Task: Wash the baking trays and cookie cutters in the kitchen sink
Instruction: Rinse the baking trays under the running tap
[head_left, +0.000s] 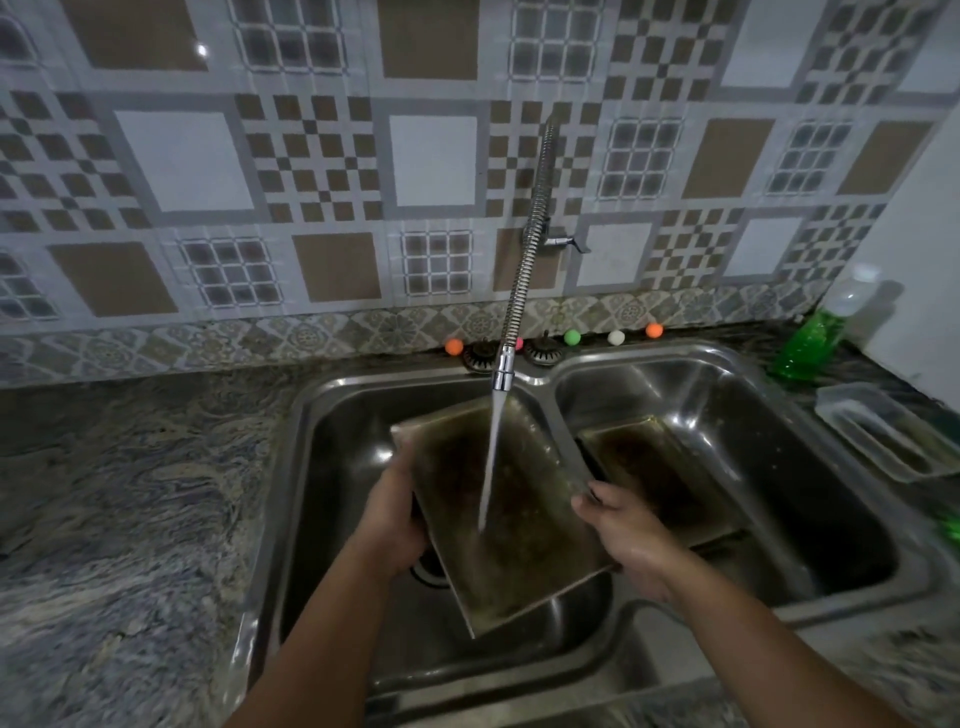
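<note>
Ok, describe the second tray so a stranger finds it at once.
Start at the double sink. In its right basin lies a dark, stained tray, flat and untouched. The other tray is held tilted under the running tap.

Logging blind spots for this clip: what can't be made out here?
- Head view: left hand fingers, hidden behind the held tray.
- Left basin drain, mostly covered by that tray.
- Cookie cutters: none visible.
- Second tray: near corner hidden by right hand.
- Green bottle: blurred.
</note>
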